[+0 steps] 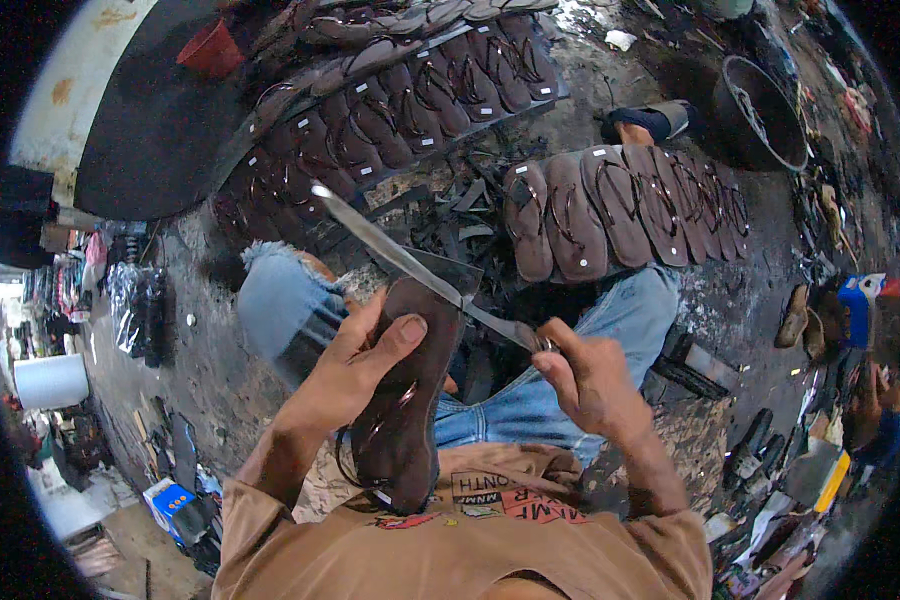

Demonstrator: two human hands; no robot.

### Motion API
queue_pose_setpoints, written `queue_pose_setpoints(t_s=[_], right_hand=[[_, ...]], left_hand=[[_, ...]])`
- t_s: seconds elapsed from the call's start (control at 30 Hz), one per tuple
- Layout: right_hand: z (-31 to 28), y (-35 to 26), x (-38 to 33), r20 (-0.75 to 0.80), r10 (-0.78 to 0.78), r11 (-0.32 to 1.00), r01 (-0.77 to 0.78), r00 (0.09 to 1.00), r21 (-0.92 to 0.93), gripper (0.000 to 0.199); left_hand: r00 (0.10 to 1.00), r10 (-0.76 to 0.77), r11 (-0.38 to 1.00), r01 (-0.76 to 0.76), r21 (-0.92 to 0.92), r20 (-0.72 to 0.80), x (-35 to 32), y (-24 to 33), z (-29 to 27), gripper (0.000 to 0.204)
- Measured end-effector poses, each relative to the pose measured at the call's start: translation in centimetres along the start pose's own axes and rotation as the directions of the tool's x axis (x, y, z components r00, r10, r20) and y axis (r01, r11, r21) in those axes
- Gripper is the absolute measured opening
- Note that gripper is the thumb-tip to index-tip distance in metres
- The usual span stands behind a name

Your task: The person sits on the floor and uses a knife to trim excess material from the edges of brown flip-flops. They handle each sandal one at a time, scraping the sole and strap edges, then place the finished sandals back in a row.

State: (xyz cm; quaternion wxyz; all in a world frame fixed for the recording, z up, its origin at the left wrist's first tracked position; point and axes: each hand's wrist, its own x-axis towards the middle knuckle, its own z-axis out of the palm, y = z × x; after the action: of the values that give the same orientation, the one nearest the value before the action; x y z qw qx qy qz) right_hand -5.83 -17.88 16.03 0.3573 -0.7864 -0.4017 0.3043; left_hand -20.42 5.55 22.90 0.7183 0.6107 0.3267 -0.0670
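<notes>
A dark brown flip-flop is tilted in front of my chest, with its strap toward my shirt. My left hand grips its far end, thumb on the upper face. In my right hand is the handle of a long knife. The bare blade slants up to the left and crosses the flip-flop's far right edge. A dark flat piece of sole sheet sticks out past that edge, behind the blade. Whether the blade is cutting into it I cannot tell.
Brown flip-flops stand in a row beyond my right knee; longer rows lie at the far left. Dark offcuts litter the floor between them. A black bucket stands far right, and a blue box lies at the right.
</notes>
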Motion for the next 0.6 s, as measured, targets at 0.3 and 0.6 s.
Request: queue_pose_setpoints(t_s=[0.3,0.6], right_hand=[[-6.4,-2.9,6.6,0.266,-0.108,0.988,0.133,0.958,-0.077,0.054],[-4.2,-2.7,4.4,-0.251,-0.183,0.858,0.279,0.951,0.431,0.048]], left_hand=[[0.992,-0.051,0.998,0.047,0.039,0.119,1.4,-1.8,0.3,0.059],[0.957,0.248,0.878,-0.156,-0.452,0.152,0.7,-0.1,1.6,0.045]])
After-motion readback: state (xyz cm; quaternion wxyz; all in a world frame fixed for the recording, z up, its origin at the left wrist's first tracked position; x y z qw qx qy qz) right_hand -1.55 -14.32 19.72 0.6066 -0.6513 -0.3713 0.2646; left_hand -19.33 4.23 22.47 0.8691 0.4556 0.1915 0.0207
